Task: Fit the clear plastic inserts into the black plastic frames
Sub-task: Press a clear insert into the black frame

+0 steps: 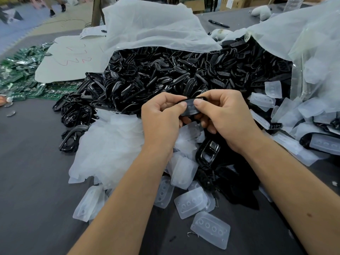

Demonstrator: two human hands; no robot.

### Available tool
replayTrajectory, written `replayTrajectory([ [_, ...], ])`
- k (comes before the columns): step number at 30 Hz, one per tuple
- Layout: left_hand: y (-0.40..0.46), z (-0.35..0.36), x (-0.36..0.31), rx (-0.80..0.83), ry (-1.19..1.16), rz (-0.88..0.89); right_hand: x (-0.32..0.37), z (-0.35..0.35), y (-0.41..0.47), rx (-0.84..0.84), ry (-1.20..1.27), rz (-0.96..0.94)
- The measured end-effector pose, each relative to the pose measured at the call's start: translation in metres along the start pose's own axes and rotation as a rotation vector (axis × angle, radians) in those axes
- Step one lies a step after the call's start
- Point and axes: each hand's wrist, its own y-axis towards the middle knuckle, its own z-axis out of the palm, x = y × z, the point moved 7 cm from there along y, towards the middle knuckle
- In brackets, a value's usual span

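Nearest me, loose clear inserts (190, 202) lie scattered on the grey table (33, 181). Just above them, my left hand (161, 116) and right hand (226, 116) both pinch one black frame (197, 98) with a clear insert (191, 108) pressed against it, thumbs on top, fingers curled beneath (how far it's seated, I can't tell). Beyond my knuckles, a heap of black frames (165, 76) spills from a big plastic bag (150, 28). Far left, green circuit boards (16, 72).
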Motion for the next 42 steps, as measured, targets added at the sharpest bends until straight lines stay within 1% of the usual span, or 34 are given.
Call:
replayTrajectory([
  [5, -0.0016, 0.0017, -0.0013, 0.032, -0.020, -0.031, -0.0008, 0.0002, 0.0012, -0.003, 0.041, 0.019],
  [12, -0.0020, 0.0016, -0.0010, 0.023, -0.037, -0.042, -0.0008, -0.0007, 0.0018, -0.003, 0.102, 0.050],
  [22, 0.0011, 0.0033, 0.0015, 0.051, 0.007, 0.020, -0.0013, -0.0007, 0.0006, -0.020, 0.083, 0.047],
  [27, 0.0012, 0.0069, -0.0018, 0.090, 0.090, 0.099, -0.0020, -0.0035, 0.0015, -0.037, 0.074, -0.006],
  [35, 0.0027, 0.0068, -0.0008, 0.086, 0.140, 0.124, 0.0011, -0.0046, 0.0008, -0.064, 0.006, -0.118],
  [39, 0.0031, 0.0058, 0.0004, 0.070, 0.109, 0.128, 0.0002, -0.0030, 0.0023, -0.035, 0.121, -0.066],
  [42, 0.0034, 0.0059, 0.0007, 0.074, 0.088, 0.133, -0.0012, -0.0020, 0.0027, -0.017, 0.160, -0.039],
])
